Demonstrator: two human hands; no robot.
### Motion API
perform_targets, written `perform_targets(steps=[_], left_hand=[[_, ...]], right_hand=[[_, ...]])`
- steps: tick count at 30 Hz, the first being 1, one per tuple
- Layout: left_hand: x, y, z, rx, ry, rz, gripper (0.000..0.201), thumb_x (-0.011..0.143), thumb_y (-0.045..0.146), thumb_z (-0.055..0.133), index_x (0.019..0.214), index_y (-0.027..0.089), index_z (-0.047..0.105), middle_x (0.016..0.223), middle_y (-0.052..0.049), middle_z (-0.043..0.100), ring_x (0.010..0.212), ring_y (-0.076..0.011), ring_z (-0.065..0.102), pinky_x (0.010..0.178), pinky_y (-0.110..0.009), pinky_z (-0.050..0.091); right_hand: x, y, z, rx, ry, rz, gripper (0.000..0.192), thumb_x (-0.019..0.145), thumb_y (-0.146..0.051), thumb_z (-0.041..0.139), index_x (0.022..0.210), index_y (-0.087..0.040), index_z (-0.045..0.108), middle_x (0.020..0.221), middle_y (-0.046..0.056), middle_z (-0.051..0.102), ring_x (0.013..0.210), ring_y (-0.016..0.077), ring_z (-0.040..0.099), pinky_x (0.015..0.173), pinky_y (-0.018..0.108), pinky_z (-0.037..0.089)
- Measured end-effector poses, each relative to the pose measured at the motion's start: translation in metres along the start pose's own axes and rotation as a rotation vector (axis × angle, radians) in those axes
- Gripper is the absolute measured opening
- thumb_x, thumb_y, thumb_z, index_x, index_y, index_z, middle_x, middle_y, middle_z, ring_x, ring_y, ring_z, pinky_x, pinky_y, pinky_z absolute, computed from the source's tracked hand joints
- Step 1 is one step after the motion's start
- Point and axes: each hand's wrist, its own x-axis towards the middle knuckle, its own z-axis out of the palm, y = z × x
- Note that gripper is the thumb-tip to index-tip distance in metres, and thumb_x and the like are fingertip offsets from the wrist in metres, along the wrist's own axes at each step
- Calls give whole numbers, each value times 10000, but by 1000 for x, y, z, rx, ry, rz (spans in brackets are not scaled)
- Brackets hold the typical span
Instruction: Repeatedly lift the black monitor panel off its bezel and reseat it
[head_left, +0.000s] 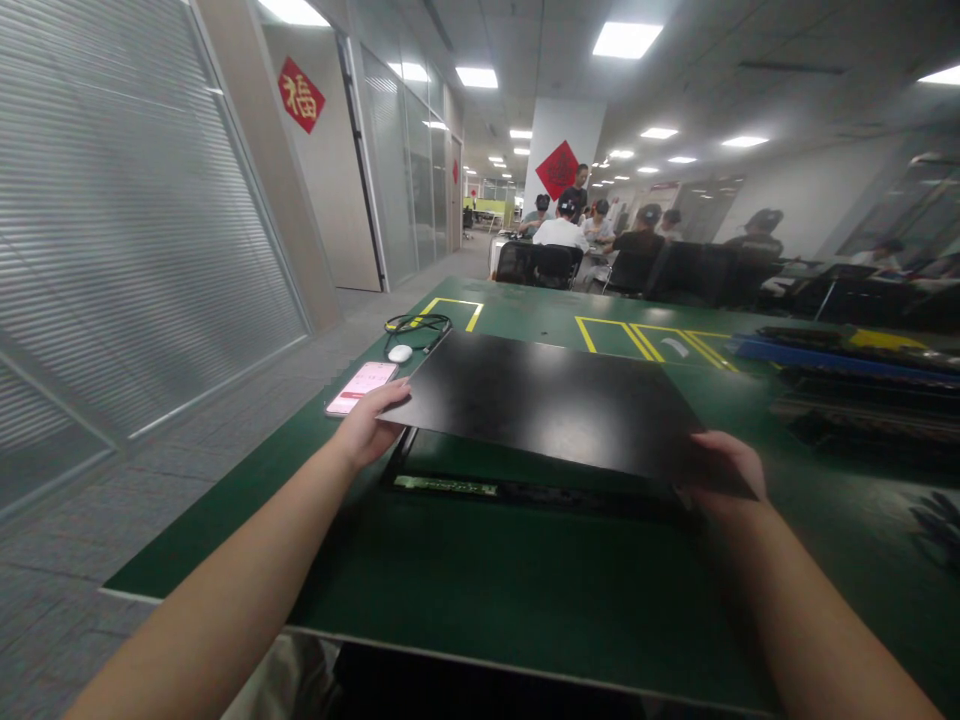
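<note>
Between my two hands is a thin black rectangular panel (547, 400), raised a little over the table and reflecting the ceiling lights. My left hand (373, 425) is closed on its left edge, thumb on top. At the right corner my right hand (727, 468) grips the panel, its fingers partly hidden beneath. Under the panel a black frame (585, 497) lies on the green table (480, 570), with a narrow green circuit board (446, 486) along its near side. Much of that frame is covered by the panel.
Beside my left hand lie a phone (362, 387) with a lit screen, a white rounded case (400, 353) and a coiled black cable (416, 323). Dark strips and a blue piece (795, 355) are stacked at the right. Several people sit in the background.
</note>
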Motion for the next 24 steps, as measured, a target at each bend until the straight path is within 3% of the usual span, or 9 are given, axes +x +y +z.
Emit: perform_targets(steps=[3,6,11,15,19,24], left_hand=[[1,4,-1,-76,22,20,208,630,195,702,829,154,749,752,-24,742,645,-177,653,602,-264,512],[2,7,-3,-125,40,45,231,624,190,697,849,155,736,752,-9,733,621,-160,637,586,-251,510],[3,10,-6,-158,75,75,158,630,165,695,786,175,720,728,7,720,629,-158,638,595,-241,524],[3,10,-5,-154,75,73,154,630,162,690,778,151,733,747,-6,736,649,-159,649,606,-234,530],[3,10,-4,-139,65,77,198,625,149,690,812,153,754,756,-5,750,640,-156,651,601,-227,528],[4,5,-3,-102,39,89,261,591,137,710,843,143,778,755,-9,762,661,-155,664,610,-216,519]], right_hand=[[-6,-4,10,7,-136,173,301,586,-183,633,882,-205,686,742,53,719,658,259,691,581,390,579],[-8,-3,16,-13,-216,187,440,589,-175,635,1025,-188,694,897,69,756,766,256,717,657,379,589],[-1,-1,14,-9,-155,101,402,602,-144,640,998,-121,698,889,116,758,734,195,712,621,267,571],[6,4,10,-25,-79,71,389,635,-132,621,1023,-135,647,885,150,759,769,219,731,664,295,586],[8,10,7,-57,-84,67,309,674,-158,607,983,-172,603,872,152,762,783,238,741,711,336,590],[10,12,3,-138,-17,48,238,680,-189,620,917,-191,601,853,123,766,738,211,726,628,291,574]])
